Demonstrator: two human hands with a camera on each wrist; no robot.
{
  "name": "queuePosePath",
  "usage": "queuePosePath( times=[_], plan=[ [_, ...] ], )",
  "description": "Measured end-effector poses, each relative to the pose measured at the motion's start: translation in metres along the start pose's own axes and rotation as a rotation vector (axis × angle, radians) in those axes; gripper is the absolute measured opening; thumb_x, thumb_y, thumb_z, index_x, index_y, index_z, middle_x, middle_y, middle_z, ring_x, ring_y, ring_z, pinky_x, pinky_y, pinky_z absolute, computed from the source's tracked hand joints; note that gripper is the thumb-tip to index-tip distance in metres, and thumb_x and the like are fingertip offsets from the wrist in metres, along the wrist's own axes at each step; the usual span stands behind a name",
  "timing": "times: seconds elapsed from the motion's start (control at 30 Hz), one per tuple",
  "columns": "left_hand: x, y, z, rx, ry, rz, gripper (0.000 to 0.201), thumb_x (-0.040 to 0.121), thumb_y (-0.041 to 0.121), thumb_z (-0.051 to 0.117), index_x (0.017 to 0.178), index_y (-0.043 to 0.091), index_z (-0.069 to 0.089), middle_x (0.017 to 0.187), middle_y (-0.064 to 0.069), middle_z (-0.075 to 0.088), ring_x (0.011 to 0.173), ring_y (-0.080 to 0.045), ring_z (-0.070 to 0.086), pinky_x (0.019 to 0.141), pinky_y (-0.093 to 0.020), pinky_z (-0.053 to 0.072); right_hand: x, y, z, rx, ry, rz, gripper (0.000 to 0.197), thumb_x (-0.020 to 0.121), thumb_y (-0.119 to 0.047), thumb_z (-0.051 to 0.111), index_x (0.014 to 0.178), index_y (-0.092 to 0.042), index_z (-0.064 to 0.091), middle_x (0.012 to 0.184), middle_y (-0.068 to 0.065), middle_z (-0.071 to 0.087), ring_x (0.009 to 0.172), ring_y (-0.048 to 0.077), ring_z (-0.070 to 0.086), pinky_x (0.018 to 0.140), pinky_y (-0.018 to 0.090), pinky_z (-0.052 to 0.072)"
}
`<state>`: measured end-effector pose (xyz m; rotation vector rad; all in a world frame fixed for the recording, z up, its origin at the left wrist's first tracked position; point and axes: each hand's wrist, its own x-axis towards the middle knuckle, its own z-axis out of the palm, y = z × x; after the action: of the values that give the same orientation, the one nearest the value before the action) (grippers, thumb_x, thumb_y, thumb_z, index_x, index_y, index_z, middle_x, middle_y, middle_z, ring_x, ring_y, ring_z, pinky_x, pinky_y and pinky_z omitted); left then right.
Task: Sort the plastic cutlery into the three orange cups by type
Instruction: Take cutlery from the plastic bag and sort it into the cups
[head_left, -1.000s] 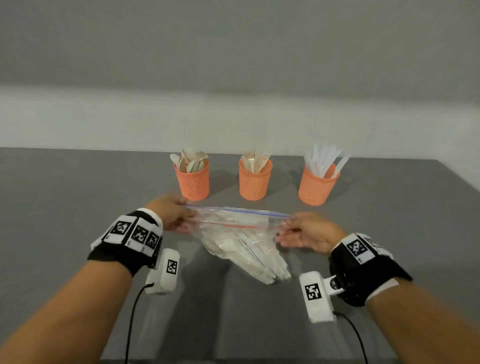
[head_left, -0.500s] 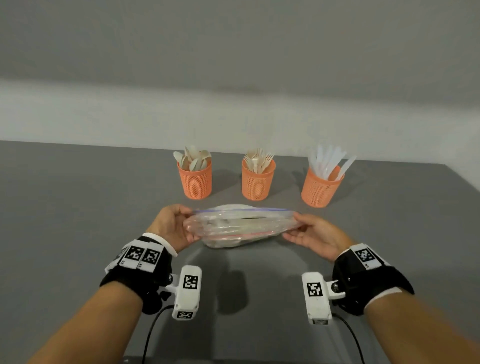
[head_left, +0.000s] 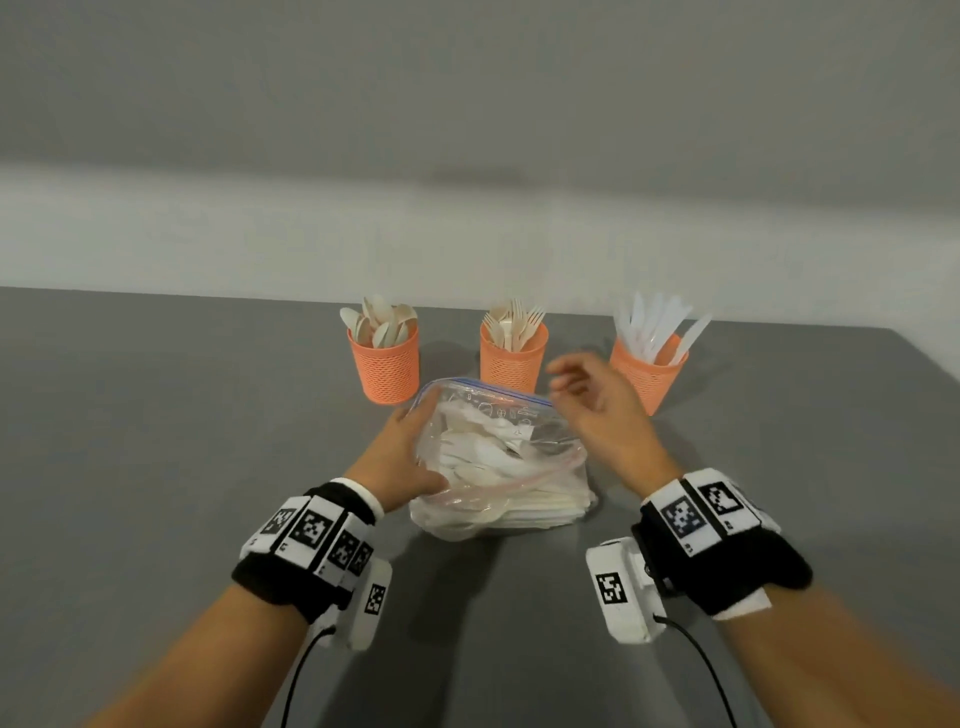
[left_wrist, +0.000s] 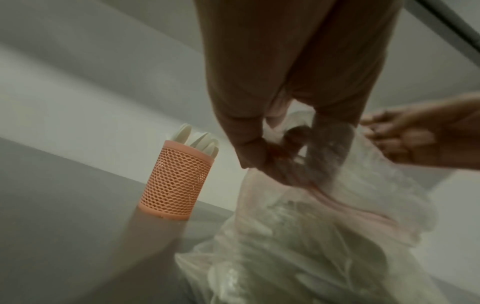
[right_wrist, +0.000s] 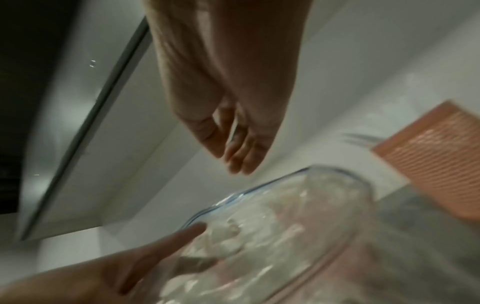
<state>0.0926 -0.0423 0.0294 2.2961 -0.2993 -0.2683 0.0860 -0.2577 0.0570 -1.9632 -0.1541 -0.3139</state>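
A clear zip bag (head_left: 511, 467) full of white plastic cutlery lies on the grey table (head_left: 156, 441), its mouth spread wide. My left hand (head_left: 415, 447) pinches the bag's left rim; in the left wrist view the left hand (left_wrist: 272, 162) pinches the film of the bag (left_wrist: 311, 236). My right hand (head_left: 571, 384) hovers over the bag's right side with relaxed fingers (right_wrist: 239, 152) and holds nothing. Behind the bag stand three orange mesh cups: the spoon cup (head_left: 385, 369), the fork cup (head_left: 511, 361) and the knife cup (head_left: 649, 374).
The cups stand in a row near the table's far edge, in front of a pale wall. The table's right edge (head_left: 930, 364) runs close past the knife cup. Wrist cameras with cables hang under both forearms.
The bag, held up by both hands before, now lies on the table with its mouth spread. My right hand has let go and risen above it. The left hand keeps its hold.
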Motion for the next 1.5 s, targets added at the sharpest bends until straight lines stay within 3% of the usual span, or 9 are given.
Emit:
queuePosePath(
  times=[0.13,0.27,0.37,0.57,0.9,1.07,1.23,1.37,1.5],
  plan=[
    [0.001,0.002,0.006,-0.005,-0.065,-0.030,0.108,0.070,-0.001,0.066,0.147,0.035,-0.001,0.152,-0.008,0.018,0.137,-0.026,0.028,0.106,-0.032,0.032,-0.001,0.001,0.031,-0.400,-0.513,0.006,0.024,0.083,-0.008,0.062,0.108,-0.007,0.062,0.095,-0.003,0.059,0.091,0.013,0.056,0.083,0.022,0.043],
    [-0.002,-0.003,0.011,0.057,-0.165,-0.127,0.110,0.072,0.005,0.068,0.146,0.037,-0.007,0.146,-0.011,0.022,0.129,-0.032,0.035,0.106,-0.038,0.037,-0.003,0.029,0.039,-0.831,-0.792,0.146,0.079,0.070,-0.031,0.077,0.133,-0.008,0.037,0.135,0.007,0.047,0.123,0.024,0.045,0.102,0.030,0.037],
    [-0.004,-0.007,0.015,0.048,-0.162,-0.152,0.109,0.073,0.007,0.068,0.146,0.036,-0.007,0.142,-0.013,0.025,0.129,-0.034,0.036,0.107,-0.040,0.037,-0.006,0.040,0.045,-0.840,-0.773,0.143,0.092,0.065,-0.035,0.081,0.136,-0.007,0.030,0.136,0.009,0.045,0.125,0.025,0.045,0.104,0.031,0.037],
    [-0.004,-0.016,0.012,-0.050,-0.086,-0.134,0.096,0.075,-0.001,0.059,0.147,0.034,0.005,0.140,-0.013,0.029,0.127,-0.030,0.038,0.099,-0.027,0.035,0.000,0.047,0.044,-0.760,-0.813,0.153,0.079,0.065,-0.042,0.076,0.128,-0.008,0.043,0.125,0.009,0.050,0.113,0.023,0.048,0.094,0.029,0.038],
    [-0.004,-0.021,0.008,-0.114,-0.148,-0.051,0.101,0.075,-0.006,0.059,0.147,0.033,0.000,0.141,-0.006,0.026,0.124,-0.018,0.034,0.094,-0.019,0.032,0.004,0.051,0.042,-0.468,-0.841,0.164,0.033,0.066,-0.033,0.070,0.090,-0.018,0.052,0.098,-0.002,0.053,0.096,0.020,0.054,0.084,0.029,0.043],
    [-0.007,-0.025,0.013,0.011,-0.287,-0.065,0.118,0.073,0.004,0.071,0.144,0.031,-0.020,0.153,-0.007,0.000,0.142,-0.027,0.015,0.107,-0.029,0.029,0.005,0.054,0.050,-0.487,-0.874,0.185,0.048,0.074,-0.035,0.074,0.112,-0.014,0.053,0.110,-0.002,0.059,0.104,0.017,0.056,0.096,0.034,0.044],
    [-0.014,-0.029,0.013,0.302,-0.320,-0.122,0.119,0.072,0.026,0.075,0.145,0.028,-0.019,0.151,-0.012,0.001,0.137,-0.037,0.029,0.110,-0.041,0.032,0.007,0.044,0.048,-0.437,-0.943,0.286,0.055,0.077,-0.050,0.067,0.123,-0.026,0.051,0.121,-0.011,0.059,0.113,0.010,0.054,0.102,0.028,0.039],
    [-0.019,-0.038,0.017,0.256,-0.307,-0.186,0.122,0.070,0.027,0.076,0.143,0.034,-0.020,0.152,-0.015,0.004,0.139,-0.039,0.023,0.111,-0.048,0.030,-0.001,0.044,0.061,-0.514,-0.872,0.183,0.069,0.059,-0.046,0.081,0.118,-0.025,0.052,0.115,-0.007,0.063,0.107,0.014,0.058,0.098,0.033,0.045],
    [-0.017,-0.045,0.012,0.084,-0.243,-0.156,0.111,0.070,0.013,0.072,0.145,0.037,-0.007,0.149,-0.014,0.016,0.138,-0.034,0.026,0.112,-0.045,0.029,-0.003,0.048,0.063,-0.427,-0.828,0.216,0.047,0.061,-0.031,0.082,0.103,-0.017,0.063,0.103,0.001,0.070,0.098,0.019,0.063,0.094,0.039,0.049]
  ],
)
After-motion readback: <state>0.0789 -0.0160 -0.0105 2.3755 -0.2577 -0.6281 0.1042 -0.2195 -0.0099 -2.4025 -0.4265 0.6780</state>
